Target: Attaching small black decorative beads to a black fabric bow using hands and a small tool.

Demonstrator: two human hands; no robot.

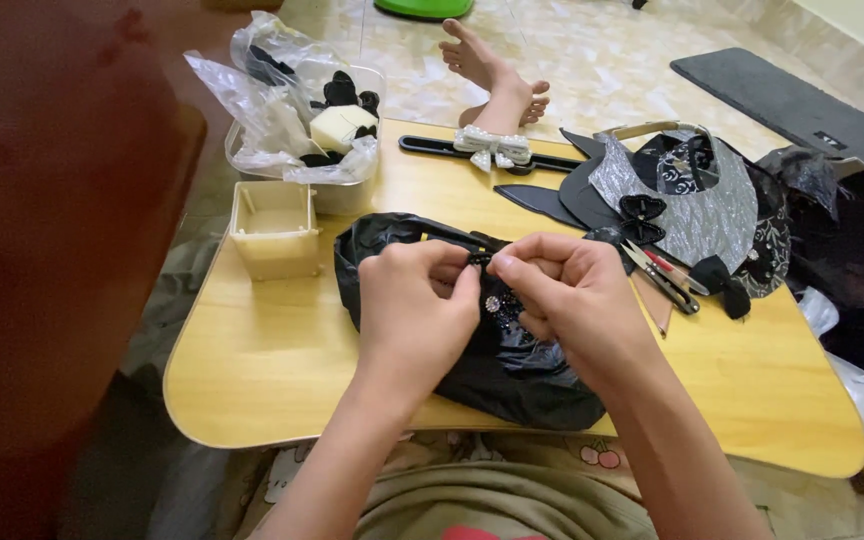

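Surface: tabletop of pale yellow wood with rounded corners, low over the floor, its near edge just above the person's lap.
Room: floor of glossy cream marbled tile; a dark grey mat lies on it beyond the far right corner, and a green object shows at the top edge.
Left hand: over the middle of the tabletop, fingers curled and pinched shut on a small black piece at its fingertips.
Right hand: just beside the left, touching it, thumb and forefinger pinched on the same small black piece.
Black plastic bag: spread under both hands from the middle to the near edge, crumpled; a small round sparkling ornament lies on it between the hands.
Left edge: a small square cream box, open at the top.
Far left corner: a clear container lined with crumpled clear plastic, holding black bows and a pale yellow block.
Far edge: a long black strap with a silvery white bow on it; another person's bare foot rests on the floor just behind it.
Right half: a pile of silver glitter and black patterned fabric pieces, with a black bow on top.
Beside the pile: small snips lying flat, just right of the right hand.
Right edge: dark bags and cloth heaped off the tabletop.
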